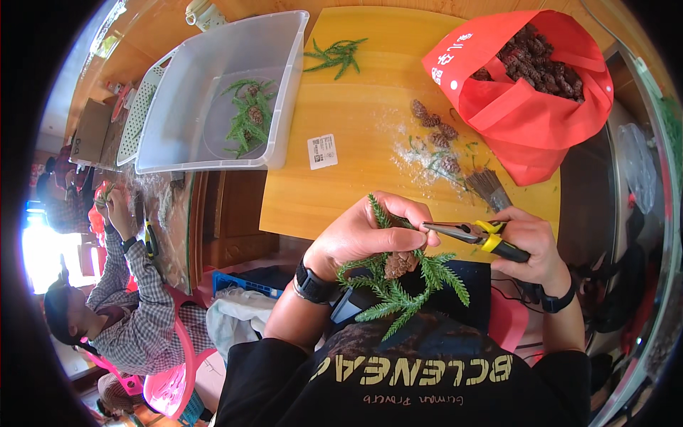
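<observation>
My left hand (380, 231) is closed on a green artificial pine sprig (402, 302), its needled branches hanging below my fingers. Among those branches sits a brown pine cone (400, 265). In my right hand (533, 249) is a pair of needle-nose pliers (498, 243) with yellow and black handles. The pliers' tips reach the fingertips of my left hand; whatever lies between the jaws is too small to make out. Just beyond my right hand, a bundle of thin dark wires (488, 186) lies on the yellow table (356, 192).
A red bag (526, 128) full of pine cones (541, 64) stands at the back right. Loose cones (430, 119) lie amid white flakes beside it. At left, a clear plastic bin (192, 92) holds finished-looking sprigs (250, 117). Another person (142, 306) sits at the far left.
</observation>
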`<state>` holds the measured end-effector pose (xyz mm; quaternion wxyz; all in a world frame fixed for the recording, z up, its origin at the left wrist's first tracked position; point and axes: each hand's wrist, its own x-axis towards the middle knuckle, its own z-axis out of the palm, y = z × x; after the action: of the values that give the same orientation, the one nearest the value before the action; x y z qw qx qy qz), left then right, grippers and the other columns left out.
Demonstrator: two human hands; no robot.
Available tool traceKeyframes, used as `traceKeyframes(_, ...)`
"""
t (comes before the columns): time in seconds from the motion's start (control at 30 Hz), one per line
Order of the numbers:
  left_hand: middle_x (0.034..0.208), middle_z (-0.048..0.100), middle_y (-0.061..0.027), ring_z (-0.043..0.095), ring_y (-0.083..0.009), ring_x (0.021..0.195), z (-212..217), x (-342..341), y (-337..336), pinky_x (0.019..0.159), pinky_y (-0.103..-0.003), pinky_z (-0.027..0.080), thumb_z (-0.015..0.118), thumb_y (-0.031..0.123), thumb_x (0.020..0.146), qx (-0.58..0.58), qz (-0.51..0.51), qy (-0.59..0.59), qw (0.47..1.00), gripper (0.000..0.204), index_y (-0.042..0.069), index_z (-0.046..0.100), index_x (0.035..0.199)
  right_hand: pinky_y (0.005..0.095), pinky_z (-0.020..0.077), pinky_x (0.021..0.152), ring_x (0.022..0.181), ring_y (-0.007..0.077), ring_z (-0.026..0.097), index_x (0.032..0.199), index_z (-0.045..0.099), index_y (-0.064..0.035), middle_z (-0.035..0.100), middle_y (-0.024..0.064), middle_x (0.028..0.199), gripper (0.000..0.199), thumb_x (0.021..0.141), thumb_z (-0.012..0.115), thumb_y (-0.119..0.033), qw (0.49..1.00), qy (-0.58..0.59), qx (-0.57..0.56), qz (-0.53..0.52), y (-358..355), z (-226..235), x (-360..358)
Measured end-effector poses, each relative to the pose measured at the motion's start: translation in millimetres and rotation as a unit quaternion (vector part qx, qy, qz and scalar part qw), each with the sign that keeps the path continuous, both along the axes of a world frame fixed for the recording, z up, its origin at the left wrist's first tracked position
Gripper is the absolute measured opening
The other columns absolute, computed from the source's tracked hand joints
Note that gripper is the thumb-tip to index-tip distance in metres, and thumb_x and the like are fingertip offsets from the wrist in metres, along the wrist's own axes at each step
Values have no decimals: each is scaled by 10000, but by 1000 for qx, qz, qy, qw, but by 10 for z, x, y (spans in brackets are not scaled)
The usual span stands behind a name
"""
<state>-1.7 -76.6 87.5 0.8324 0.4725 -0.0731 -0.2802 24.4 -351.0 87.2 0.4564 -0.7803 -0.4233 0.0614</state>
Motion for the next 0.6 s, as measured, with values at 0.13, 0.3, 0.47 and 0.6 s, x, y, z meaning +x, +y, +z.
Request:
traceKeyframes(0.13,768,587,-96,551,-175,717,-25,20,15,633,-264,442,631,37,728,0,-5,-37,999,82,-31,626,774,382,492,704,662,327,569,635,542,-11,529,107,614,288,616,790,-156,999,-17,-46,-2,-19,73,-40)
traceKeyframes(0.3,801,589,-81,551,-132,721,2,22,48,638,-235,435,594,-37,769,55,1,-25,998,57,-21,635,804,393,491,728,730,340,585,652,561,1,575,123,671,294,616,789,-181,996,-33,-83,-24,-26,114,-65)
traceKeyframes(0.47,813,589,-73,554,-127,732,23,19,35,644,-221,427,600,-31,775,65,23,-56,996,52,-15,636,810,400,481,784,774,355,585,667,578,1,629,129,756,316,630,780,-240,996,-61,-57,-35,-43,102,-78)
traceKeyframes(0.6,810,591,-72,545,-122,736,14,-2,23,654,-223,421,603,-30,775,95,56,-105,988,44,-17,633,804,397,483,787,796,353,590,667,581,-3,635,126,766,313,620,785,-236,994,-70,-65,-48,-41,111,-110)
